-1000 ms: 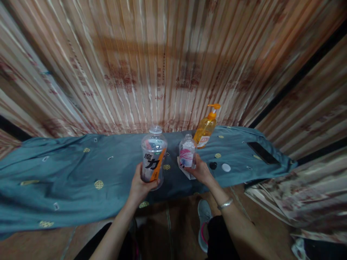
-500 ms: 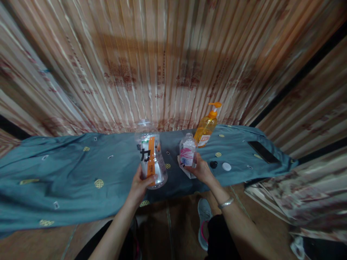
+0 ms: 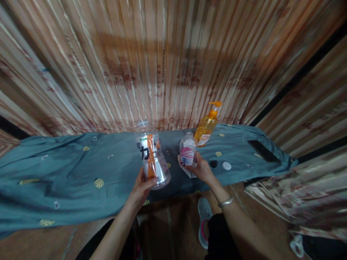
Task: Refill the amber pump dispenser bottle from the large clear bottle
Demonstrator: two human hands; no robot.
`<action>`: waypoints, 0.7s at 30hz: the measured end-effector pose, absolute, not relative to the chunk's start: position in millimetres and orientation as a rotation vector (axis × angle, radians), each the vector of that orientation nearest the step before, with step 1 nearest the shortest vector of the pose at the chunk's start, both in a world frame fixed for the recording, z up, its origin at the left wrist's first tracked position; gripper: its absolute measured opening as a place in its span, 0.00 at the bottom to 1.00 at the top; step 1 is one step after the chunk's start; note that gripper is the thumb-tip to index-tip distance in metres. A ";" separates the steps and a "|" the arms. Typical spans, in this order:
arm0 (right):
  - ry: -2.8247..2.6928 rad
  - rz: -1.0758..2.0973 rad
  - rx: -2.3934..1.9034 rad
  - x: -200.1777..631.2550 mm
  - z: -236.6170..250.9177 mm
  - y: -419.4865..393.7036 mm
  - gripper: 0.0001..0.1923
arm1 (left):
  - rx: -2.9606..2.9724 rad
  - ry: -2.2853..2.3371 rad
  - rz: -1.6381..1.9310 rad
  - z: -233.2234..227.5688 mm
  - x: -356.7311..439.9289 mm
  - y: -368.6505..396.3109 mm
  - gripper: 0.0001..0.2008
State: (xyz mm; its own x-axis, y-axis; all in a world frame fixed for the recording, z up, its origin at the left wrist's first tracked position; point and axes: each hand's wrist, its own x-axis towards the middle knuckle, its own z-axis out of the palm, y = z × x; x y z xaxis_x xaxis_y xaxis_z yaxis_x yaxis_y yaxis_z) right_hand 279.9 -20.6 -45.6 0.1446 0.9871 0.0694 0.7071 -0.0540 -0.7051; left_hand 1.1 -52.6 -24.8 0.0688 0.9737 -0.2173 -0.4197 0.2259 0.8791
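Note:
My left hand is closed around the lower part of a large clear plastic bottle with an orange and silver label. The bottle leans a little to the left and its neck has no cap that I can make out. My right hand grips a smaller clear bottle with a pink and white label, upright and open at the neck. Under this smaller bottle lies a folded white tissue or cloth. Just behind it stands a pump bottle of amber liquid with an orange pump head.
A black cap and a white round lid lie right of my right hand. Farther right is a dark phone. All rest on a teal patterned cloth. A pleated curtain hangs close behind.
The large bottle in my left hand has tilted slightly more, its base swinging to the right. My right hand and the smaller bottle have stayed almost still.

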 end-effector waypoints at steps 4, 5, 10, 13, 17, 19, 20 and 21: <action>-1.622 0.591 -1.826 280.4 -45.1 -20.5 0.21 | 0.705 0.951 1.176 -25.7 1.8 -53.3 0.37; -1.621 0.588 -1.824 280.3 -45.1 -20.6 0.21 | 0.697 0.953 1.166 -25.5 2.2 -53.2 0.36; -1.602 0.568 -1.815 279.7 -46.5 -20.0 0.22 | 0.655 0.981 1.158 -20.3 4.6 -51.9 0.31; -1.585 0.548 -1.819 280.2 -48.1 -18.5 0.20 | 0.644 0.985 1.170 -15.1 4.8 -51.3 0.31; -1.578 0.529 -1.829 280.2 -49.5 -17.1 0.21 | 0.629 0.991 1.175 -7.9 3.0 -51.5 0.35; -1.590 0.531 -1.831 279.5 -49.7 -17.1 0.21 | 0.625 0.997 1.174 -4.8 1.5 -51.7 0.36; -1.597 0.533 -1.831 279.1 -49.7 -17.3 0.21 | 0.627 1.001 1.176 -3.6 0.6 -51.9 0.35; -1.603 0.534 -1.830 278.8 -49.7 -17.5 0.21 | 0.630 1.006 1.181 -2.6 -0.2 -52.1 0.35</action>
State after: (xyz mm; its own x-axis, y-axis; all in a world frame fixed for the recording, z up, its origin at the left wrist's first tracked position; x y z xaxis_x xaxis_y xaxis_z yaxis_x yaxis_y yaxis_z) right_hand 278.8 -17.5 -49.7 0.1740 0.9789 0.1070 0.7191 -0.0521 -0.6930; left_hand -0.2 -52.1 -2.6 0.0528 0.9510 -0.3047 -0.4522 0.2948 0.8418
